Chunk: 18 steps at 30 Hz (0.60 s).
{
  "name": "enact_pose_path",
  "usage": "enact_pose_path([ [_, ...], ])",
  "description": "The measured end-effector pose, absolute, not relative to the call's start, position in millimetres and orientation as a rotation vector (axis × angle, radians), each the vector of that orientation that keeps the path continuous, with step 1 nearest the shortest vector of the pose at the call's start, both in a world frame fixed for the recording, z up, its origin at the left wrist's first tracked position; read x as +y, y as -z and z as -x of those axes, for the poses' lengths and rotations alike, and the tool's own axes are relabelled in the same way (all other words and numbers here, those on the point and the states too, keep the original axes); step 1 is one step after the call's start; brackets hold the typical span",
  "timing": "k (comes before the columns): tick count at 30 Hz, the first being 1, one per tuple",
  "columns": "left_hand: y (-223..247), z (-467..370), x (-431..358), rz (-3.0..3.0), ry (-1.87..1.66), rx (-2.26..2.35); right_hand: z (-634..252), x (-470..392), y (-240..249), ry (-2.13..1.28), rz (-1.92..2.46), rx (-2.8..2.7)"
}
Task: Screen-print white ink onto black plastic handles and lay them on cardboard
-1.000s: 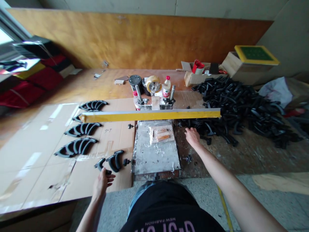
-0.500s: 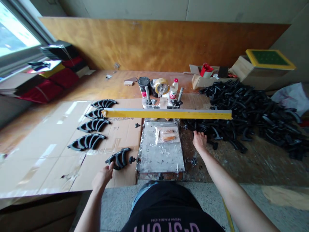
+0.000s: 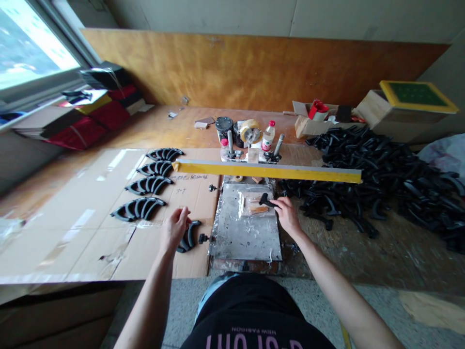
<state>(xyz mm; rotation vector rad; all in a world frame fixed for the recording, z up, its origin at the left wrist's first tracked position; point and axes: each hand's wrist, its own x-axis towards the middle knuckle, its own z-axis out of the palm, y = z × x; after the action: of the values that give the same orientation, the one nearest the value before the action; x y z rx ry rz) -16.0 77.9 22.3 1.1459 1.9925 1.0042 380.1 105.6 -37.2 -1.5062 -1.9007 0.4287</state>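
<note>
My right hand (image 3: 289, 214) pinches one end of a small black curved plastic piece (image 3: 268, 200), held over the right side of the metal plate (image 3: 245, 237). My left hand (image 3: 176, 228) hovers over the cardboard with its fingers curled together, and nothing shows in them. Beneath it, partly covered by the hand, lies a short row of black curved pieces (image 3: 192, 236). Farther left, several fanned rows of the same pieces (image 3: 140, 209) rest on the cardboard (image 3: 87, 252). On the plate sits a clear-wrapped block (image 3: 250, 203) with orange-brown strips.
A yellow-faced bar (image 3: 265, 171) spans above the plate's far end. A big heap of black pieces (image 3: 348, 165) covers the right side. Bottles (image 3: 268, 136), a dark jar (image 3: 224, 127) and a tape roll (image 3: 250, 132) stand behind. A black knob (image 3: 204, 238) juts from the plate's left edge.
My right hand has come left from the heap's edge with a black piece in it. My left hand has risen off the nearest row and moved right and away from me.
</note>
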Motion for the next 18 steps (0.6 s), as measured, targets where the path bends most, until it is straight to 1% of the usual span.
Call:
enact_pose_path([
  [4,-66,-27,112,-1.224,-1.192,1.724,-339,121,39,-0.479,1.301,-2.084],
  [9,-108,-62,141,-1.282,-1.488,1.448,-330,125,39,-0.35,1.344,-2.193],
  [12,-120,-76,150,-1.263,-1.561,1.361,-324,122,31,-0.268,1.416,-2.266],
  [15,-121,-85,150,-1.234,-1.556,1.369,-315,119,23,-0.211,1.443,-2.3],
  [18,-119,-84,141,-1.224,-1.532,1.376,-326,121,20,-0.235,1.496,-2.228],
])
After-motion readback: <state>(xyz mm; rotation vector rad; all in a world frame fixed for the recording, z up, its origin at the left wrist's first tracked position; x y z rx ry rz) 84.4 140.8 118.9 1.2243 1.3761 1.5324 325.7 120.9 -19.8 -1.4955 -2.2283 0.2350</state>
